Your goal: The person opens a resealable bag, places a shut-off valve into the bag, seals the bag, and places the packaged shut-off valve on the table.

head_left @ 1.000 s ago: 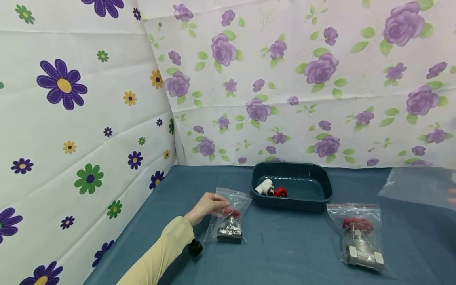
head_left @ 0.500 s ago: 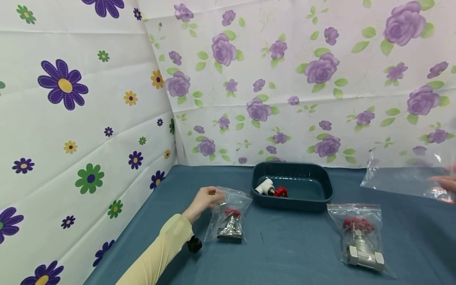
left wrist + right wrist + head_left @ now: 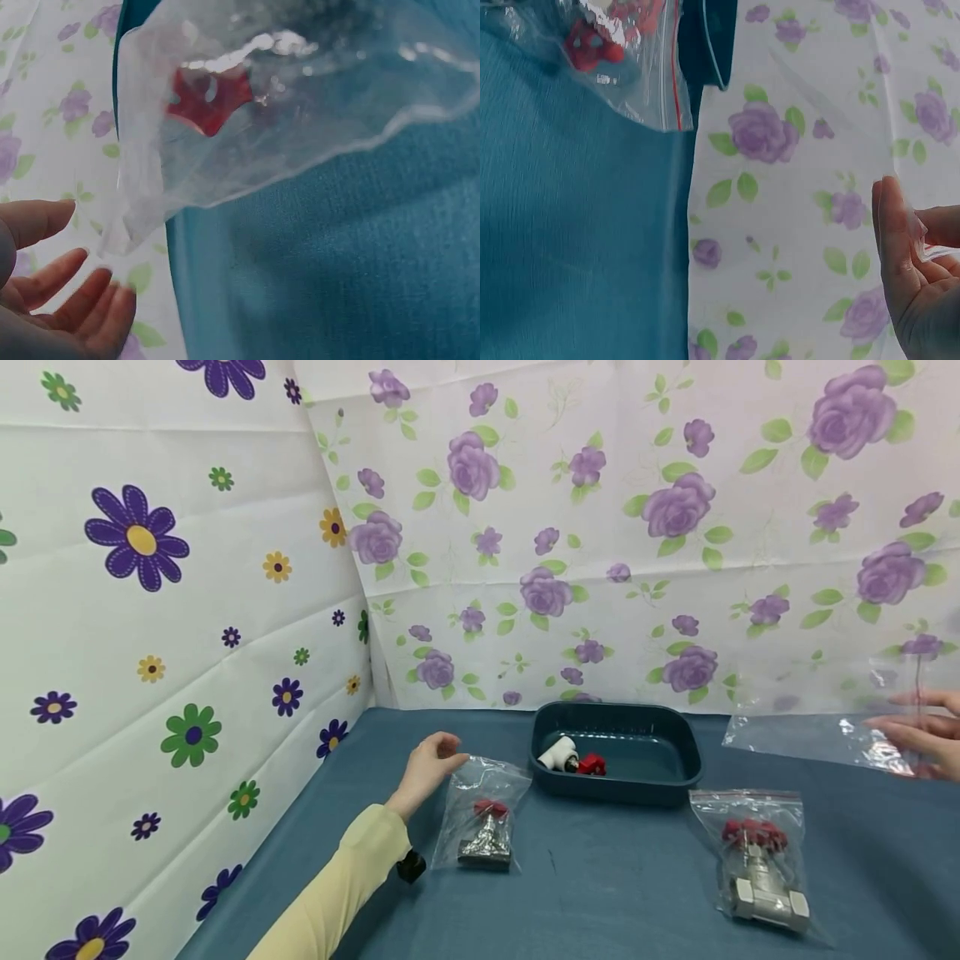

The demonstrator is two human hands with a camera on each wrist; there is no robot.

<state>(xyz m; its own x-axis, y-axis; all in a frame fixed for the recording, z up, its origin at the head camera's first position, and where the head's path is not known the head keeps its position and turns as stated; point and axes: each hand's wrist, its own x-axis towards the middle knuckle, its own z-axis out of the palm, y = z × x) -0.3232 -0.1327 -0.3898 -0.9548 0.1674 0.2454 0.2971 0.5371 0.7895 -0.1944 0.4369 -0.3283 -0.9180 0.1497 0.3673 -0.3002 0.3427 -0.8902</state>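
My left hand (image 3: pixel 426 772), fingers loosely bent, hovers at the upper left corner of a zip bag (image 3: pixel 457 827). Inside that bag stands a metal valve (image 3: pixel 486 847) with a red handwheel (image 3: pixel 491 807). The left wrist view puts the fingers (image 3: pixel 94 304) just beside the bag's corner, gripping nothing. At the far right, my right hand (image 3: pixel 926 735) pinches a clear zip bag (image 3: pixel 802 731) by its zip end and holds it up flat; nothing shows inside. Below it on the table lies another zip bag (image 3: pixel 705 814) containing a larger valve (image 3: pixel 765 897) with a red handwheel (image 3: pixel 753 833).
A dark blue-green tray (image 3: pixel 615 790) stands at the back of the blue table (image 3: pixel 600 893). In its left end lie a white pipe fitting (image 3: pixel 557 753) and a small red-handled piece (image 3: pixel 592 765). Floral sheets (image 3: pixel 540 527) rise behind and on the left.
My right hand has come in from the right edge, bringing the clear bag leftward. My left hand has drawn up and left off the bagged valve, its fingers loosening.
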